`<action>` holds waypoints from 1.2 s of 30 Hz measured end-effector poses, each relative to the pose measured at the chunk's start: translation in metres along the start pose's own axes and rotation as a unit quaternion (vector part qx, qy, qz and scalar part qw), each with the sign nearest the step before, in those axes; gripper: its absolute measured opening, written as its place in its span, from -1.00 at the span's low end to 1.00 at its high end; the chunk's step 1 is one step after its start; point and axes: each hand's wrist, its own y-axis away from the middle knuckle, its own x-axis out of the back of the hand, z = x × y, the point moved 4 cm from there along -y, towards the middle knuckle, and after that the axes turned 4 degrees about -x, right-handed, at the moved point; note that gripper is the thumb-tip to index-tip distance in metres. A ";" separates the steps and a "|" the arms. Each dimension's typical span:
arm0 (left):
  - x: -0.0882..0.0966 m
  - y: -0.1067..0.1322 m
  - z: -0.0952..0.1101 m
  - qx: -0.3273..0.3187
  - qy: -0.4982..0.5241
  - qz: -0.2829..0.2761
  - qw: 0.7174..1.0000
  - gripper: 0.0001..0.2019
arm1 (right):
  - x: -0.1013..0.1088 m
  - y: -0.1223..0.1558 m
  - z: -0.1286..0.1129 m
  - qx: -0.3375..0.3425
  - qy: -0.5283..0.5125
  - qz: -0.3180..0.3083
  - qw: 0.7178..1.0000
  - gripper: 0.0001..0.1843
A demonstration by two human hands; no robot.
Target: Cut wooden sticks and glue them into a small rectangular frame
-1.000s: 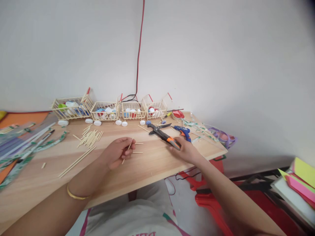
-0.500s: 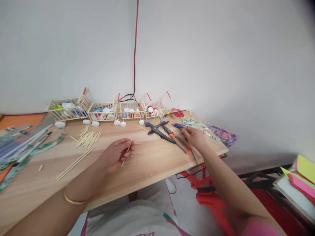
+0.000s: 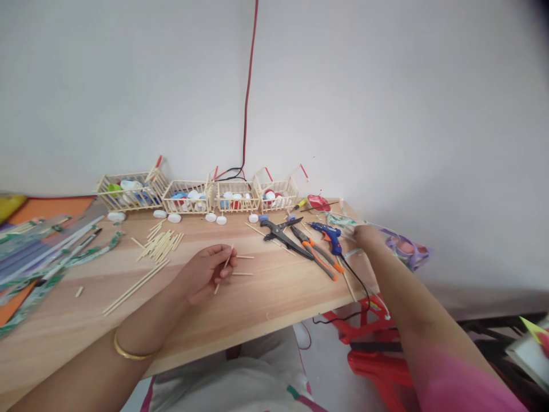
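Observation:
My left hand point(image 3: 212, 269) is closed in a pinch on a thin wooden stick point(image 3: 230, 256). Two short wooden sticks point(image 3: 244, 257) jut rightward from it; whether they are joined to the held one I cannot tell. At the table's right end, my right hand point(image 3: 364, 234) reaches over a clear plastic wrapper with green print point(image 3: 341, 220), its fingers hidden behind the hand. To its left, a blue glue gun point(image 3: 329, 233) lies on the table, its black cord running over the front edge. Beside the gun are orange-handled pliers point(image 3: 317, 252) and black cutters point(image 3: 285, 237).
Along the wall stand several small stick-built carts point(image 3: 189, 197) holding bottle caps. Cut sticks point(image 3: 160, 246) lie in a pile, with longer sticks point(image 3: 135, 289) nearer me. Plastic packets point(image 3: 38, 246) cover the left side. A red stool point(image 3: 377, 366) stands below the right edge.
My right hand has left the glue gun, which now lies on the table, and moved right to the wrapper. My left hand keeps its pinch on the stick. The view has turned slightly left.

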 end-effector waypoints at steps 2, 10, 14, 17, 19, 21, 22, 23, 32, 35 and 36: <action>0.000 0.000 0.000 0.000 0.000 -0.001 1.000 -0.85 | -0.002 -0.003 -0.002 0.007 0.025 -0.022 0.999 -0.63; 0.000 0.000 0.000 0.005 -0.009 -0.005 1.000 -0.84 | 0.003 0.005 -0.002 0.043 0.063 -0.047 0.996 -0.63; 0.001 0.001 0.000 -0.001 -0.009 0.002 1.000 -0.86 | 0.013 0.016 -0.006 0.047 0.041 0.015 0.998 -0.70; 0.000 0.000 0.000 -0.005 -0.001 0.003 1.000 -0.88 | 0.022 0.024 -0.010 0.038 0.010 0.078 0.996 -0.78; -0.001 0.001 0.000 -0.005 0.009 0.001 1.000 -0.89 | 0.028 0.027 -0.012 0.026 -0.016 0.109 0.994 -0.78; -0.002 0.001 0.001 -0.008 0.027 -0.006 1.000 -0.91 | 0.036 0.029 -0.013 0.014 -0.044 0.139 0.989 -0.76; -0.003 0.001 0.002 -0.011 0.039 -0.011 0.999 -0.93 | 0.041 0.031 -0.015 0.009 -0.053 0.154 0.987 -0.73; -0.003 0.001 0.002 -0.013 0.051 -0.016 0.998 -0.95 | 0.048 0.033 -0.017 0.006 -0.072 0.176 0.982 -0.72; -0.002 0.003 0.000 0.014 0.131 -0.015 0.991 -0.92 | 0.112 0.133 -0.141 0.220 -0.740 -0.002 0.636 -0.66; -0.003 0.004 -0.001 0.022 0.126 -0.011 0.992 -0.92 | 0.108 0.182 -0.206 0.277 -0.745 -0.194 0.575 -0.70; -0.004 0.004 -0.001 0.022 0.123 -0.012 0.992 -0.92 | 0.106 0.194 -0.222 0.293 -0.737 -0.228 0.564 -0.71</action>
